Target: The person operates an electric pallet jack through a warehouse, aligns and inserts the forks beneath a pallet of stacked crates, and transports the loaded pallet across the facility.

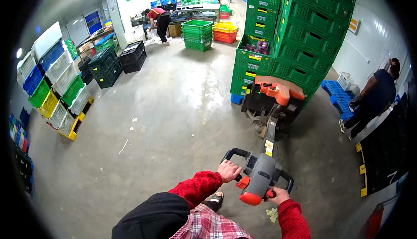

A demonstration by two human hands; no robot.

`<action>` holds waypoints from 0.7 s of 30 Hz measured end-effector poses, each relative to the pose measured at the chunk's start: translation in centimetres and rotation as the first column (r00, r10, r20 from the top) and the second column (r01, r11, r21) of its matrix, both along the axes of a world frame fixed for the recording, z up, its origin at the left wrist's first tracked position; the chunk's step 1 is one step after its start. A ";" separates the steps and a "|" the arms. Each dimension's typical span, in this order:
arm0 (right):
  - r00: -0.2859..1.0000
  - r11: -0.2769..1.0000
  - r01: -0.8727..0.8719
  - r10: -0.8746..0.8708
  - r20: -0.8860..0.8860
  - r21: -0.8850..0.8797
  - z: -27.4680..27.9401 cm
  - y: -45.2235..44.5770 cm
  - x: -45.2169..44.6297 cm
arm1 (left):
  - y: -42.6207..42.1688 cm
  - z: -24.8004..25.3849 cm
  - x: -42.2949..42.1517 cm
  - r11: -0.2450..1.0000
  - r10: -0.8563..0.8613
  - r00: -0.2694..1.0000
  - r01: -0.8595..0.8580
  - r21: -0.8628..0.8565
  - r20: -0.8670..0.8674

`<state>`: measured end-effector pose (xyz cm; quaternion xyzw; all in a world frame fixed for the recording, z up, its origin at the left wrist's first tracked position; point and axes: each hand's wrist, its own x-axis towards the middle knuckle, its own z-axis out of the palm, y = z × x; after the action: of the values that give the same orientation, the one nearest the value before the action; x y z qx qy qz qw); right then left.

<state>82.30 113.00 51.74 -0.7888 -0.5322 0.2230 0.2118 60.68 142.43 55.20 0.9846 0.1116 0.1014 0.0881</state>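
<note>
A grey and red control handle [263, 174] of an orange pallet truck [278, 92] sits low in the middle of the head view. My left hand [229, 171] is closed round the left grip of the handle. On its lower right side, my right hand [279, 195] is closed at the right grip beside a red control. Beyond the handle, tall stacks of green crates [304, 43] stand at the truck's far side. One open green crate [255, 53] in the nearer stack holds purple produce.
Coloured crates [56, 82] are stacked on a yellow pallet at left. Black crates [104, 67] stand behind them. Green baskets [197, 34] and red and yellow ones [225, 31] are farther off. One person [160, 21] bends at back; another [378, 93] stands right, near a blue pallet [338, 96].
</note>
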 end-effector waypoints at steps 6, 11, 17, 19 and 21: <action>1.000 0.999 0.003 -0.004 -0.013 -0.050 8.5 1.3 3.2 | 0.8 7.5 3.7 0.997 0.032 0.999 -0.033 -0.072 -0.013; 1.000 1.000 0.019 -0.019 0.008 -0.008 5.6 -3.0 12.9 | -2.4 6.1 13.4 0.988 -0.130 0.991 0.127 0.092 0.028; 1.000 1.000 0.000 0.000 0.017 -0.002 -2.1 -8.5 35.9 | -7.1 -1.4 36.9 0.975 -0.219 0.975 0.218 0.028 0.036; 0.999 1.000 0.007 -0.008 0.054 0.016 -6.1 -13.3 42.8 | -11.8 -6.8 43.9 0.986 -0.157 0.985 0.161 -0.052 0.066; 0.996 0.999 -0.001 0.005 0.093 -0.040 -9.6 -18.9 49.1 | -18.8 -10.2 49.2 0.990 -0.120 0.990 0.125 -0.067 0.071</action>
<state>131.39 94.15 42.15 -0.8017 -0.5381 0.1968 0.1704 109.92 123.68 44.96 0.9819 0.0517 0.1244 0.1329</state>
